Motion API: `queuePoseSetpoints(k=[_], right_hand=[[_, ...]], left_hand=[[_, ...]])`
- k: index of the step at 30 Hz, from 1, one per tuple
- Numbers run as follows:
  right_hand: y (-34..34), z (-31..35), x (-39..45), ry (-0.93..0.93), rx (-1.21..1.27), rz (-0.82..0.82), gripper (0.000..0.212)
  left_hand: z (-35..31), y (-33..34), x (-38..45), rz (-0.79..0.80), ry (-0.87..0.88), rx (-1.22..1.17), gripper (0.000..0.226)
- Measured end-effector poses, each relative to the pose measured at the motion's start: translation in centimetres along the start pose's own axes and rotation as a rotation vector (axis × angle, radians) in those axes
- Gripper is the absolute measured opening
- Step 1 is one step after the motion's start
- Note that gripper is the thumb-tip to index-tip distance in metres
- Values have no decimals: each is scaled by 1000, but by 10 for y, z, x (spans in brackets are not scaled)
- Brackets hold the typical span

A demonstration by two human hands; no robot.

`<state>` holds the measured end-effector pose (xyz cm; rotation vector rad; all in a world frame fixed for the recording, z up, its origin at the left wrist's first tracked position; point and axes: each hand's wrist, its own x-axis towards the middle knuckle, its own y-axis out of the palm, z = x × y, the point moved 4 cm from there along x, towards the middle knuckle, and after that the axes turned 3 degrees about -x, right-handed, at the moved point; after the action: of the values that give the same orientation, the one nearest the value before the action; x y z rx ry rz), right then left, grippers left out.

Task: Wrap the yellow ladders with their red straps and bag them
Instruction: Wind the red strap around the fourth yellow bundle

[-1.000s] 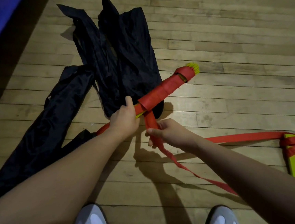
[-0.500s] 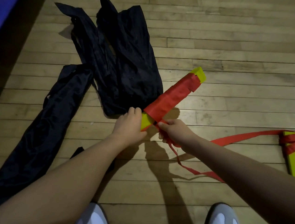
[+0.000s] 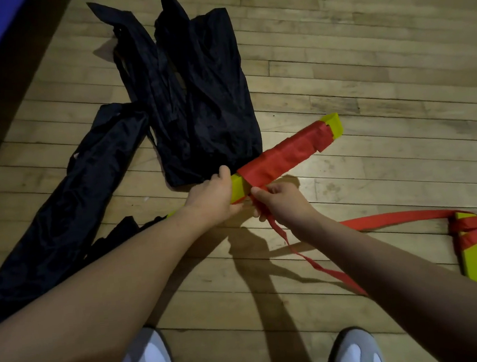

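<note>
Floorboards point(image 3: 364, 54) lie bare beyond two black bags point(image 3: 201, 103). Two yellow ladders: one bundle point(image 3: 284, 153) held above the boards, left hand point(image 3: 212, 197) clamped round it, right hand point(image 3: 282, 203) pinching its red strap point(image 3: 319, 266); another point(image 3: 473, 255) at right edge.

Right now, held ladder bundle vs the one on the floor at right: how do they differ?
1. The held bundle is up in both hands, left and right; the floor bundle lies untouched.
2. The held bundle is wrapped in red along most of its length; the floor bundle has a few turns near one end.
Both are yellow with red strap.
</note>
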<state>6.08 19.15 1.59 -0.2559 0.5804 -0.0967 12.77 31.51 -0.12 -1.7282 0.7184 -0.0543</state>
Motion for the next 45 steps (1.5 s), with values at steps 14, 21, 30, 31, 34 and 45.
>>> queuePoseSetpoints(k=[14,21,30,31,34,45], right_hand=[[1,-28,-11,140,2,116,17],[-12,-31,-14,100,-16,153,17],[-19,-41,-17,121,70,178,11],[-20,-41,-18,114,53,190,11],[-24,-43,-23,98,-1,203,14],[-36,-78,-5,156,-429,-76,26]], left_hand=[[-11,14,-8,55,1,-100,48],[-16,20,-6,271,81,-131,38],[-32,13,-2,12,73,241,63],[-34,16,-1,16,81,280,58],[-39,25,4,31,101,318,56],[-51,63,13,224,224,274,60]])
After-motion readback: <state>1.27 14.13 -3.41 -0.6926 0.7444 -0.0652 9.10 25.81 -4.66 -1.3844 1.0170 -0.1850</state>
